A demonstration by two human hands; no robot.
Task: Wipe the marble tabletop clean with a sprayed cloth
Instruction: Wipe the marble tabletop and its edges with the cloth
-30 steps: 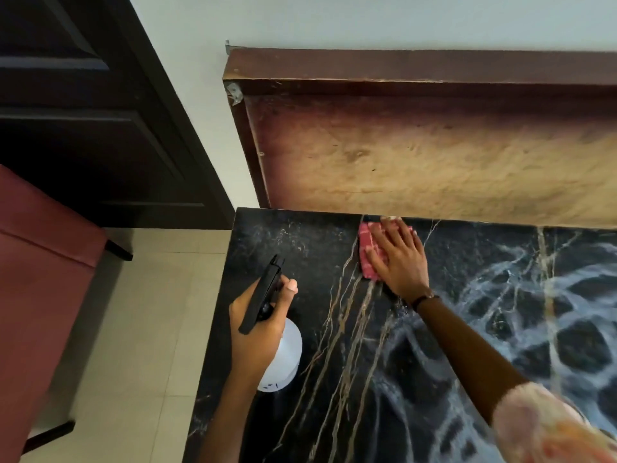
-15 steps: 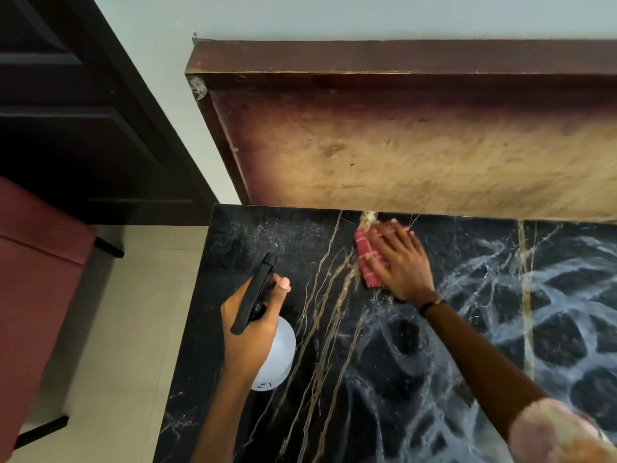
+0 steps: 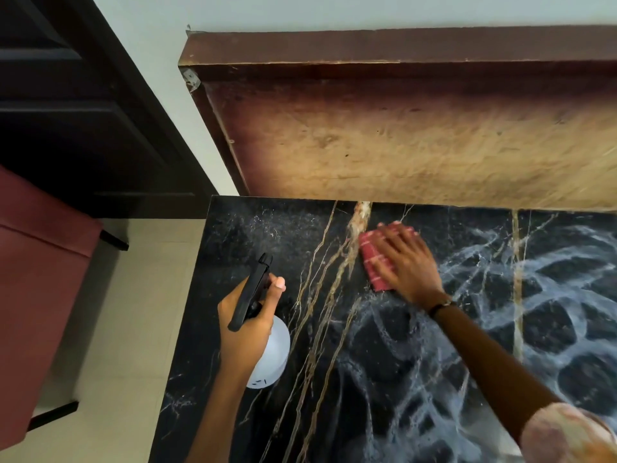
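A black marble tabletop (image 3: 384, 379) with gold and white veins fills the lower right. My right hand (image 3: 405, 264) lies flat on a red checked cloth (image 3: 374, 265), pressing it to the marble near the far edge. Most of the cloth is hidden under the palm. My left hand (image 3: 247, 325) grips a spray bottle (image 3: 273, 355) with a white body and a black trigger head, held above the table's left part with the nozzle pointing away from me.
A wooden board (image 3: 417, 135) leans against the white wall along the table's far edge. A dark door (image 3: 76, 111) stands at the left. A maroon chair (image 3: 36, 279) sits on the pale tiled floor (image 3: 133, 329) beside the table's left edge.
My right hand has slid the cloth a little toward me and to the right, away from the far edge. The spray bottle stays held in the same pose.
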